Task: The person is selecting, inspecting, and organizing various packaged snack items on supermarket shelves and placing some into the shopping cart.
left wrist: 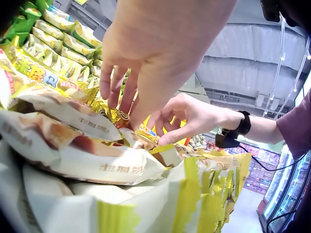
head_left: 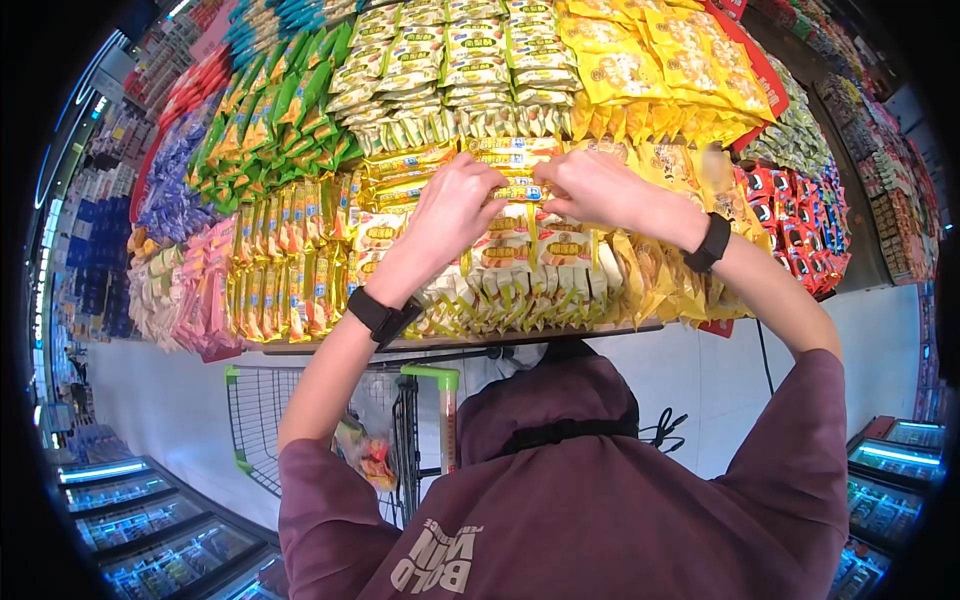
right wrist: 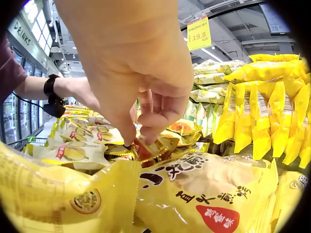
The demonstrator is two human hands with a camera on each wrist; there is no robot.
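A: Closest in, the shopping cart (head_left: 262, 415) stands just under the shelf (head_left: 300, 348). Above it the left hand (head_left: 455, 205) and right hand (head_left: 598, 188) meet, each with fingertips curled and pinching one gold-wrapped packet (right wrist: 156, 148) at mid-display
B: So a slip is the worry?
A: I'd think so. The foil looks slick and each pinch takes only a little of it, so a tug from both sides might tear it or let it drop
B: And behind?
A: The pale packets (head_left: 520, 285) lean loosely under the wrists, and a nudge could slide several off the shelf. The yellow bags (head_left: 650, 70) farther up seem safe
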